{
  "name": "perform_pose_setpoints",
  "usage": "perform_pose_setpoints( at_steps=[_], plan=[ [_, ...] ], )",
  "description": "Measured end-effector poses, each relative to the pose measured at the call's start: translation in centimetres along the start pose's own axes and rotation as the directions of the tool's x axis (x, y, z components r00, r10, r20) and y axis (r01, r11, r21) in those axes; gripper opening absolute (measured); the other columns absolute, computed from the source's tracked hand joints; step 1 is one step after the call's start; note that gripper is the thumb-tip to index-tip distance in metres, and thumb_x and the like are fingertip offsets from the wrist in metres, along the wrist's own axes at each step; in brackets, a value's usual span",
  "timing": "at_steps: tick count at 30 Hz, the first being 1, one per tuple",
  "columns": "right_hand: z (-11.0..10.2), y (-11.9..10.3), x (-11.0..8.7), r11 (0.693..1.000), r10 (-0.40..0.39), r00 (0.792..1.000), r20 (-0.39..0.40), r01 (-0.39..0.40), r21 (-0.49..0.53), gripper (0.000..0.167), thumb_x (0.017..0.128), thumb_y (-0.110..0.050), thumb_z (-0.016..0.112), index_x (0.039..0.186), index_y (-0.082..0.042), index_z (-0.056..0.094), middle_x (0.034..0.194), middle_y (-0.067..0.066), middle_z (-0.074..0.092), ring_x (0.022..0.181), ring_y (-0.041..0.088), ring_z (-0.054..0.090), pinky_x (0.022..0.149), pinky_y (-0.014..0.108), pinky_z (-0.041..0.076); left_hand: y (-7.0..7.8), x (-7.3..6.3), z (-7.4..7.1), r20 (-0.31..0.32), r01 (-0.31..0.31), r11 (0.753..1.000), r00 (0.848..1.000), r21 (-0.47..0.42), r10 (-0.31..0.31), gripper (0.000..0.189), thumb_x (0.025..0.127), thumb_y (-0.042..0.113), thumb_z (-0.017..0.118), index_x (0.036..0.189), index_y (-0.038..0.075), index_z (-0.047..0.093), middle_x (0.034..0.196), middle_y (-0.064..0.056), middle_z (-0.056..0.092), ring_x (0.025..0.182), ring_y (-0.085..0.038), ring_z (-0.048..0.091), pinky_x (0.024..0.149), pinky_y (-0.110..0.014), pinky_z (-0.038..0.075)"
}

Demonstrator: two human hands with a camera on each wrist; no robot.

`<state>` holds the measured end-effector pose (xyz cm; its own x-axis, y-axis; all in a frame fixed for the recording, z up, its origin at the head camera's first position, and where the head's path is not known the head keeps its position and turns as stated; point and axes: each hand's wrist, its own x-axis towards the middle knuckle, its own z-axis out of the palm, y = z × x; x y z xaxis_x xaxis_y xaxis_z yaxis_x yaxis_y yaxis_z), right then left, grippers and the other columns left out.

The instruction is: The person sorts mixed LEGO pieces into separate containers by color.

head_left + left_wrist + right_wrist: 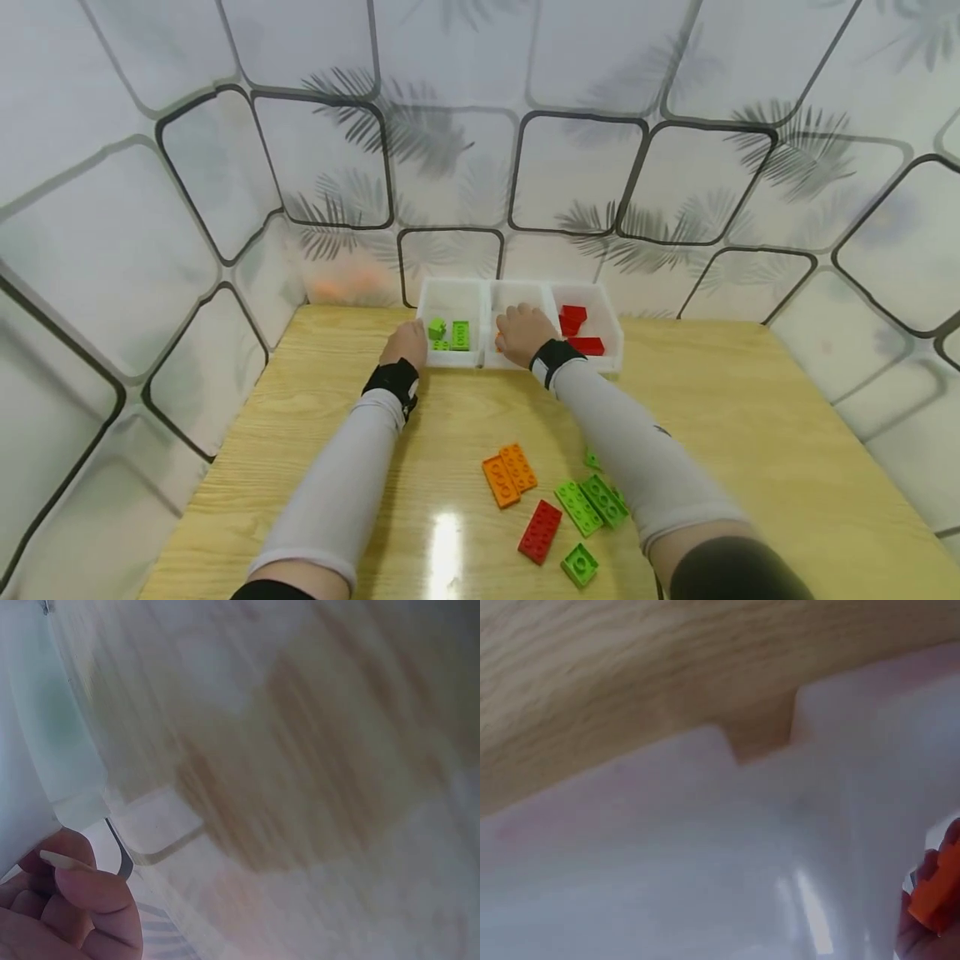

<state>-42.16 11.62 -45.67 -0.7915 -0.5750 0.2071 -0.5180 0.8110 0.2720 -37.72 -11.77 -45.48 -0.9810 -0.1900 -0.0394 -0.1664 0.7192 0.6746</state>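
My left hand [406, 342] is at the left side of a white divided tray [452, 359]. In the left wrist view its curled fingers [112, 900] and thumb pinch the tray's edge. Over the middle compartment hangs my right hand [525, 332], which holds an orange building brick [939, 889], partly cut off at the right wrist view's border. Green bricks [461, 335] lie in the left compartment. Red bricks [587, 345] lie in the right one. Part of the middle compartment's floor is hidden by the right hand.
Nearer on the wooden table [300, 417] lie two orange bricks [510, 475], a red brick [540, 532] and several green bricks [578, 507], some partly behind the right forearm. A patterned curtain [450, 167] stands right behind the tray and along both sides.
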Motion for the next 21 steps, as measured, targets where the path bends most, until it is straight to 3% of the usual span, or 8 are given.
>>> perform_pose_setpoints(
  at_steps=[2,5,10,17,21],
  plan=[
    [0.7,-0.2,0.0,1.000,0.004,1.000,0.014,-0.004,-0.015,0.027,0.099,-0.028,0.047,0.098,-0.007,0.063,0.090,0.008,0.057,0.088,0.029,0.054,0.076,0.041,0.048,0.2,-0.2,0.3,0.005,0.004,1.000,1.000,0.005,-0.004,0.052,0.109,0.036,0.021,0.089,0.004,0.057,0.070,-0.007,0.040,0.065,-0.026,0.045,0.064,-0.038,0.038],
    [1.2,-0.4,-0.1,1.000,0.007,1.000,0.024,-0.007,-0.021,0.035,0.101,-0.030,0.045,0.117,-0.006,0.065,0.110,0.010,0.063,0.107,0.030,0.057,0.093,0.046,0.047,0.4,-0.4,0.5,0.006,0.001,1.000,1.000,0.013,-0.001,0.051,0.109,0.036,0.022,0.088,0.005,0.056,0.070,-0.007,0.039,0.066,-0.026,0.046,0.066,-0.039,0.039],
    [1.3,-0.2,-0.5,1.000,-0.004,1.000,0.025,0.004,-0.020,0.047,0.103,-0.031,0.042,0.142,-0.006,0.052,0.144,0.006,0.054,0.138,0.026,0.044,0.115,0.053,0.029,0.6,-0.8,0.3,0.004,-0.010,1.000,1.000,0.005,0.010,0.052,0.109,0.036,0.021,0.090,0.004,0.057,0.073,-0.009,0.043,0.071,-0.029,0.049,0.071,-0.041,0.041],
    [0.5,0.1,-1.0,0.999,-0.028,0.997,0.066,0.027,0.030,0.049,0.104,-0.029,0.043,0.145,-0.003,0.047,0.150,0.010,0.047,0.142,0.029,0.039,0.118,0.046,0.026,0.7,-0.9,-0.1,0.006,-0.024,1.000,1.000,0.009,0.024,0.056,0.109,0.035,0.020,0.096,0.001,0.062,0.080,-0.014,0.054,0.078,-0.031,0.055,0.076,-0.043,0.045],
    [-0.4,0.6,-1.4,0.996,-0.019,0.995,0.100,0.011,0.083,0.050,0.105,-0.028,0.040,0.148,-0.003,0.043,0.154,0.011,0.042,0.145,0.030,0.033,0.120,0.045,0.022,0.3,-0.5,-0.3,0.000,-0.025,0.999,1.000,0.022,0.025,0.055,0.109,0.035,0.021,0.092,0.001,0.060,0.079,-0.014,0.052,0.076,-0.030,0.054,0.074,-0.043,0.044]
  ],
)
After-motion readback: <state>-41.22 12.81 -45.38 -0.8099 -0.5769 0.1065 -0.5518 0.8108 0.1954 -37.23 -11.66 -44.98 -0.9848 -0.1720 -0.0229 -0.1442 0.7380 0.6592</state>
